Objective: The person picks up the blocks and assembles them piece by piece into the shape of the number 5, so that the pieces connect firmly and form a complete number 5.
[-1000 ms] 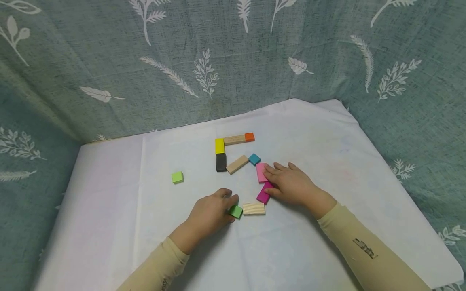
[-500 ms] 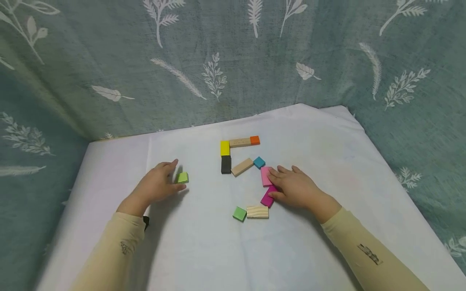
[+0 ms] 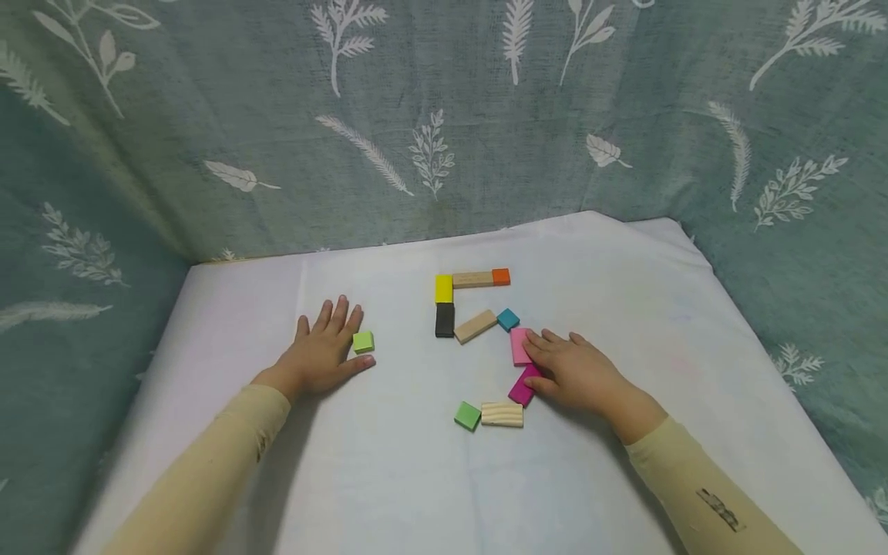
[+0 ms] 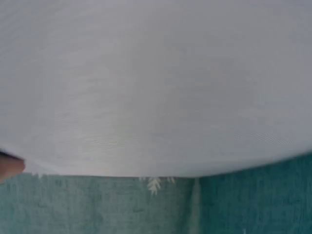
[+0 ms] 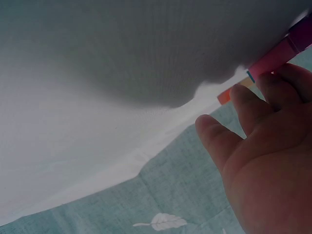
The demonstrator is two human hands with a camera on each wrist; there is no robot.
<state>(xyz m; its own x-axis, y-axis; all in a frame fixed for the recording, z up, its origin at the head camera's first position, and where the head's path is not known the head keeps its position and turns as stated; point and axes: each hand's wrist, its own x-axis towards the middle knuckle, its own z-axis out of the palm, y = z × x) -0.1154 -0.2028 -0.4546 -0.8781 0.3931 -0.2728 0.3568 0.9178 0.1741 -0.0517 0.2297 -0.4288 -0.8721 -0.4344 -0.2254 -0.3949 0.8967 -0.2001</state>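
Observation:
My left hand [image 3: 315, 354] lies with its fingers spread beside a lime-green block [image 3: 364, 342], which sits between thumb and forefinger. Only a fingertip [image 4: 9, 167] of it shows in the left wrist view. On the other side, fingertips of my right hand [image 3: 576, 374] rest on a pink block [image 3: 518, 348], and the thumb touches a magenta block [image 3: 522, 388]. The right wrist view shows that hand from its palm side, fingers extended toward the pink block [image 5: 273, 58]. A pale wooden block [image 3: 502, 415] and a green block [image 3: 468, 416] lie below the magenta one.
A winding line of blocks continues upward: blue [image 3: 509, 320], plain wood [image 3: 475, 327], black [image 3: 445, 320], yellow [image 3: 444, 289], a wooden bar [image 3: 472, 280] and orange [image 3: 501, 277]. White cloth [image 3: 388, 478] covers the table. A leaf-patterned curtain [image 3: 277, 116] surrounds its far sides.
My left hand has let go of the green block, moved left to the lime-green block and spread its fingers there. My right hand stays on the pink and magenta blocks. The head view shifts slightly.

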